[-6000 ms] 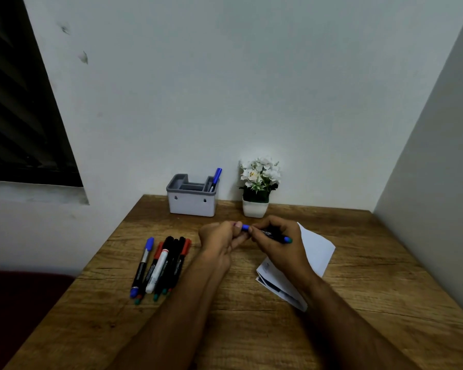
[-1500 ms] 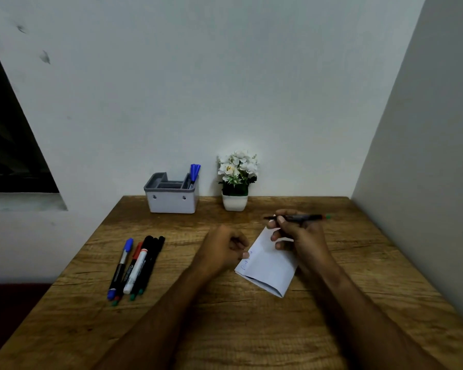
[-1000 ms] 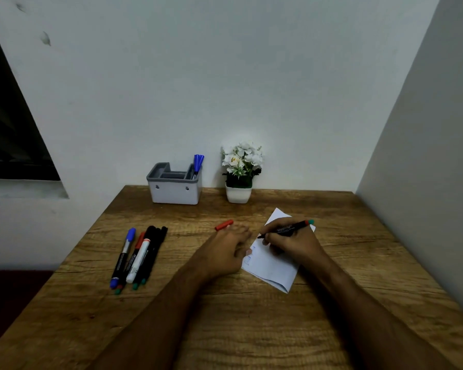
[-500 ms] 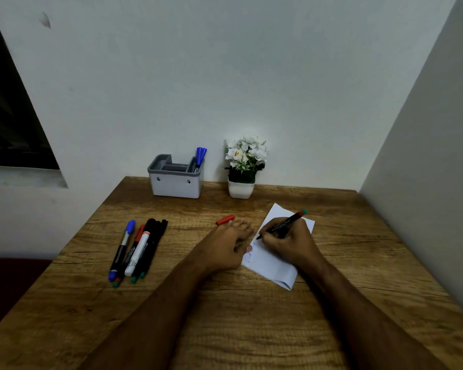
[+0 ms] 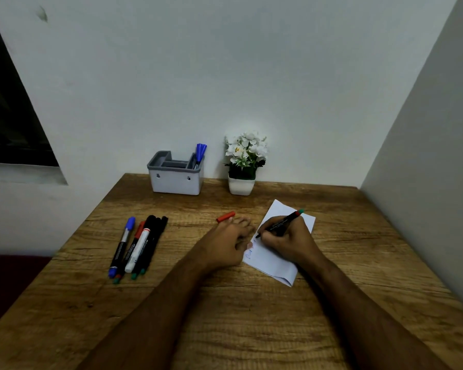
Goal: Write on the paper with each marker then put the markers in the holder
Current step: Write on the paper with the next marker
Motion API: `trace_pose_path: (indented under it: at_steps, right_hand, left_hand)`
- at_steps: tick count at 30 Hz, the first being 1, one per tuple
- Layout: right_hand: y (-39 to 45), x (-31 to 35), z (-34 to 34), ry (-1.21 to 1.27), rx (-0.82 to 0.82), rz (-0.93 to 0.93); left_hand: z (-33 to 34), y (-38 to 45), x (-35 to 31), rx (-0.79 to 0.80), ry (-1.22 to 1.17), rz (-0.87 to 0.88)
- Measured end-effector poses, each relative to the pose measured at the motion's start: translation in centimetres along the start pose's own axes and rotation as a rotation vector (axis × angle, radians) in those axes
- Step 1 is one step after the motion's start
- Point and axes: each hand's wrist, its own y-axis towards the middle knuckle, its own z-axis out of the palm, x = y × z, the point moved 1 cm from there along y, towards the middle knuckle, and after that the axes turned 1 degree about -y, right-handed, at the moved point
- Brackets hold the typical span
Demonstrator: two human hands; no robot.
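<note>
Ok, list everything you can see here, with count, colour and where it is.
Table: one, wood.
Holder: one, grey, back of table.
Blue marker: one, standing in holder's right slot.
Plant pot: one, white, right of holder.
Loose markers: about five, left side.
Red cap: one, by the left fingertips.
Paper: one, white, under both hands.
Left hand: rests on paper's edge.
Right hand: grips black marker, tip on paper.

Two forearms bare to frame edge, no sleeves visible. Left hand (image 5: 226, 243), right hand (image 5: 288, 240) bare: no rings, watch, gloves.
</note>
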Motion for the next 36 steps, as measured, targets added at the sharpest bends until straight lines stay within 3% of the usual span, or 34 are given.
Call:
trace_pose_path:
  at_steps: [36]
  right_hand:
    - [0.24,0.23,0.07,-0.012,-0.076,0.055]
  left_hand:
    - [0.21,0.07,0.18,-0.005,-0.003,0.031]
